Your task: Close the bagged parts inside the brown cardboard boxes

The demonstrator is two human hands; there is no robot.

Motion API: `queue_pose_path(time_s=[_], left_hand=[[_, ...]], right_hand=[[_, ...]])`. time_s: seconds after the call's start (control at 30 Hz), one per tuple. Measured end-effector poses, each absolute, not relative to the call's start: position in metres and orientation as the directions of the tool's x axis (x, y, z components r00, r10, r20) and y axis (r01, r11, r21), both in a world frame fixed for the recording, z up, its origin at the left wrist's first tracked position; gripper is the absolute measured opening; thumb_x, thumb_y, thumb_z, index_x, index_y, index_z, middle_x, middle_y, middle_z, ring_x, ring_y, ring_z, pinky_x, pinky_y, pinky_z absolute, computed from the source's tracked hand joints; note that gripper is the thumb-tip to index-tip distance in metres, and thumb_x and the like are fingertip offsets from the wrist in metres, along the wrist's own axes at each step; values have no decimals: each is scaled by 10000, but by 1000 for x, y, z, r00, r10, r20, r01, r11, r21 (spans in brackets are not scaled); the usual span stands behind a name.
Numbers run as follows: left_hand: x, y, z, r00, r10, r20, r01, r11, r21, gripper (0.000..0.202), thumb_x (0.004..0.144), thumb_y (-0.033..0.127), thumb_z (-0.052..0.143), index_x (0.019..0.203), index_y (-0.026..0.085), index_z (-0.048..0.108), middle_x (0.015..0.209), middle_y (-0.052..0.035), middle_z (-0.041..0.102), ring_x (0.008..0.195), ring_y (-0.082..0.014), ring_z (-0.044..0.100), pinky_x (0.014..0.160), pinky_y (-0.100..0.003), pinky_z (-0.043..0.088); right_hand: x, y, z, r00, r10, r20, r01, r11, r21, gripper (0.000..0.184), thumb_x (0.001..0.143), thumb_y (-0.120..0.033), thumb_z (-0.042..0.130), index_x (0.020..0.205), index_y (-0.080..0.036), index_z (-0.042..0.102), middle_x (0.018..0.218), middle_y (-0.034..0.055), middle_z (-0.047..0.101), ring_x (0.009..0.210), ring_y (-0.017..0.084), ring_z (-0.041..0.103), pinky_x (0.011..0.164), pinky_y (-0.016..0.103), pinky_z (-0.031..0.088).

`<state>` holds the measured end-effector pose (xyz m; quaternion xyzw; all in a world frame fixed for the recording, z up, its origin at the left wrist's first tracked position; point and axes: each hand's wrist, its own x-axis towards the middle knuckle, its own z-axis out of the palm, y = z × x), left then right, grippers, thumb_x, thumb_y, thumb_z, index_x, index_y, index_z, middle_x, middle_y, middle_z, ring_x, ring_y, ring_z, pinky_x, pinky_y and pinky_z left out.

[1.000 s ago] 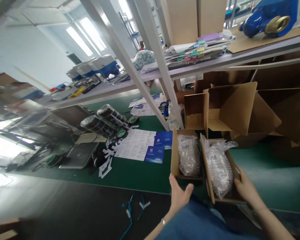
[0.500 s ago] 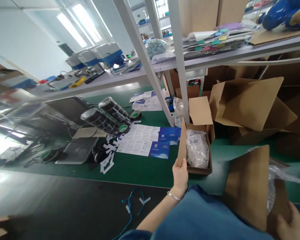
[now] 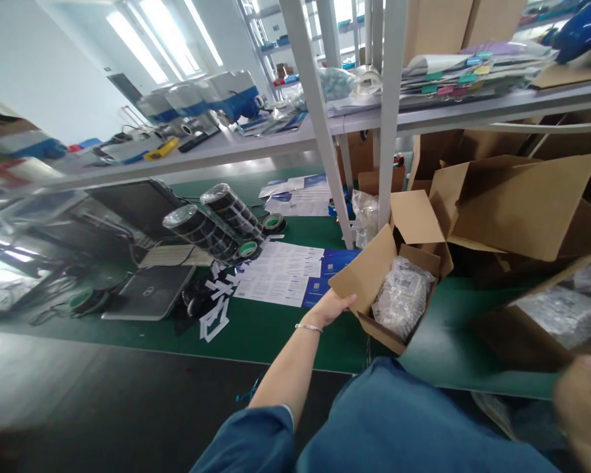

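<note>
- Head view: the left hand (image 3: 332, 307) has a closed hold on one flap of the left box (image 3: 384, 336), its thumb along the flap's lower edge and most of its fingers hidden.
- That box stands open near the front edge of the green surface (image 3: 276, 338), turned at a slant to it, with a bubble-wrapped pack (image 3: 402, 295) lying inside.
- The right hand (image 3: 584, 407) is blurred and partly cut off, low and just before the right box (image 3: 515, 338); whether it touches the cardboard, or how far its fingers are spread, I cannot tell.
- The right box, also open, is farther right along the front edge, apart from the left one, and holds clear wrapped material (image 3: 561, 315).
- Behind both, toward the back edge, a larger open carton (image 3: 517, 203) has its flaps raised.
- Left of the left box lie blue booklets (image 3: 320, 286) and printed sheets (image 3: 276, 272); white strips (image 3: 217, 318) are nearer the front edge.
- Farther left are two tape rolls (image 3: 249, 249), two plastic-wrapped black rolls (image 3: 201, 233) and a closed laptop (image 3: 148, 292), its near side close to the front edge.
</note>
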<state>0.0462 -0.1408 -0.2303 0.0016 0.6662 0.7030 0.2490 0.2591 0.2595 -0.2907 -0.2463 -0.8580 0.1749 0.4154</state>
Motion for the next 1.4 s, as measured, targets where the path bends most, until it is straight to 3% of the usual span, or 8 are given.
queue_pose_path(time_s=[0.07,0.17,0.47,0.7,0.87,0.97,1.17,1.4], left_hand=[[33,-141,-230,-861,396,-319,-338,22,941,576,593,314,764,1107,151,561,1051,-92,637,923,-219,595,817,-373,495],[23,-139,-229,-855,408,-319,-325,56,944,518,595,309,762,1057,149,590,988,-79,651,859,-191,599,820,-361,489],[33,-135,-225,-871,394,-294,-280,92,955,471,650,356,711,1041,118,600,931,-94,661,824,-206,605,763,-353,500],[74,-88,-242,-960,248,-130,-121,54,991,377,832,424,480,1063,141,573,1089,-90,599,1033,-203,526,982,-361,373],[118,-82,-274,-981,175,-81,-72,60,996,485,907,429,287,1308,157,310,1316,-131,415,1225,-184,396,1061,-349,296],[125,-88,-280,-959,280,-51,-29,83,996,581,875,427,393,1363,163,219,1398,-127,300,1294,-190,300,1102,-360,228],[122,-77,-280,-937,347,41,183,388,903,1007,644,354,712,1405,150,85,1435,-146,172,1343,-241,131,1133,-402,115],[82,-90,-285,-913,368,-177,-101,217,971,761,621,208,705,1289,143,346,1189,-126,480,1137,-239,441,1031,-428,294]], right_hand=[[242,218,-275,-719,242,651,52,954,-297,535,742,-295,570,1251,-207,428,1175,133,506,1154,314,437,983,511,347],[202,174,-278,-883,-308,353,-390,902,-187,449,822,-300,498,1259,-222,436,1242,76,498,1164,232,436,970,405,382],[139,157,-282,-831,-549,92,-557,818,-143,219,882,-330,411,806,-218,583,807,26,583,848,191,490,849,389,360],[233,113,-295,-895,-444,47,-436,846,-305,239,897,-339,378,808,-217,564,778,21,555,734,149,506,678,292,378],[233,112,-295,-972,-170,160,-210,937,-280,320,871,-363,413,1157,-263,513,1117,88,544,1039,250,484,875,425,391],[212,118,-294,-987,-74,142,-96,983,-154,478,845,-422,420,1299,-271,398,1314,141,406,1205,367,344,896,593,329],[174,124,-293,-991,-132,-38,-117,954,-275,521,846,-453,403,1314,-223,402,1271,178,427,1143,304,445,862,456,442],[242,135,-255,-982,-19,190,-120,835,-536,335,849,-318,434,1163,-256,533,1197,60,543,1096,199,503,973,370,408]])
